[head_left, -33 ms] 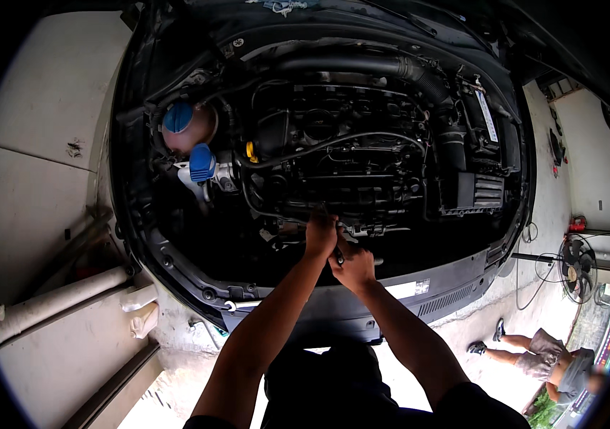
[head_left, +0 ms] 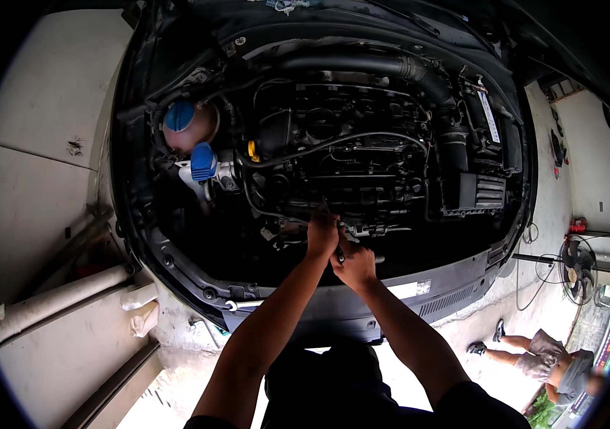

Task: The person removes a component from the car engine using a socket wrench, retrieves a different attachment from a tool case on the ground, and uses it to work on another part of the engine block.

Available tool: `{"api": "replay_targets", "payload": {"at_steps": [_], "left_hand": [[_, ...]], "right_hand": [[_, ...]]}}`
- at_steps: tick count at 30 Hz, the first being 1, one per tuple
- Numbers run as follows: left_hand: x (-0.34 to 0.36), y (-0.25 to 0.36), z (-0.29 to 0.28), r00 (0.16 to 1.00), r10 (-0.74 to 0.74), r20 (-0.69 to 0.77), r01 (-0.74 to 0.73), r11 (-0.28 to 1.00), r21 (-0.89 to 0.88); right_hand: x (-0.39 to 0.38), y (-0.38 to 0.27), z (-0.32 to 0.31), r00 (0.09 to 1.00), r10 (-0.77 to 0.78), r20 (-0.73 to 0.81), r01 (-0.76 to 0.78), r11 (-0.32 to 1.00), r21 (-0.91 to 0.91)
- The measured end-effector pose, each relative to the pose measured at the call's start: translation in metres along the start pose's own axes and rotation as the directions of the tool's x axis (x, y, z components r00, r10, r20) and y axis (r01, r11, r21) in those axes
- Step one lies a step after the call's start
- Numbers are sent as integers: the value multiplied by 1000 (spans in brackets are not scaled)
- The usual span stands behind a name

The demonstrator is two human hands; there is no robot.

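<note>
Front panel point(head_left: 337, 309) edge runs under both forearms; dark gap point(head_left: 437, 250) opens right of the hands, engine point(head_left: 376, 161) tight ahead. Right hand point(head_left: 355, 267) wraps a tool point(head_left: 340, 254) at engine's front; left hand point(head_left: 322, 234) just beside, fingers bent, grip hidden, can't tell.

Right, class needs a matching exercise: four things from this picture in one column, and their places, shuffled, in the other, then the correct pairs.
Things:
1. Left hand
2. Open-ended wrench
3. Yellow part
4. Fan

Places:
A. Toward the picture's far right
B. Close to two blue caps
C. Next to the right hand
D. Lying on the front panel

Pairs: 1-C, 2-D, 3-B, 4-A
</note>
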State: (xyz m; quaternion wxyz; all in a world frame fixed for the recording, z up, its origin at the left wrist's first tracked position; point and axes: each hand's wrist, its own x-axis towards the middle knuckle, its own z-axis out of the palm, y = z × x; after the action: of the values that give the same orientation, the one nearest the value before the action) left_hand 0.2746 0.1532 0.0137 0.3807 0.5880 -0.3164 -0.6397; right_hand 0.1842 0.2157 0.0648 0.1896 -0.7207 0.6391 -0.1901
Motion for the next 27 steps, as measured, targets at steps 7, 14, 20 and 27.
{"api": "replay_targets", "payload": {"at_steps": [7,14,20,27], "left_hand": [[8,0,-10,1000,17,2,-17,997,78],[9,11,-22,992,-57,114,46,994,96],[1,14,-43,980,-82,180,76,996,36],[-46,27,-73,991,52,121,-73,983,171]], "right_hand": [[8,-2,27,997,67,-49,-71,995,-69],[7,-24,35,977,200,-78,-209,970,-122],[14,-32,25,974,227,-19,-228,972,-48],[28,-41,33,690,442,573,-349,-490,799]]}}
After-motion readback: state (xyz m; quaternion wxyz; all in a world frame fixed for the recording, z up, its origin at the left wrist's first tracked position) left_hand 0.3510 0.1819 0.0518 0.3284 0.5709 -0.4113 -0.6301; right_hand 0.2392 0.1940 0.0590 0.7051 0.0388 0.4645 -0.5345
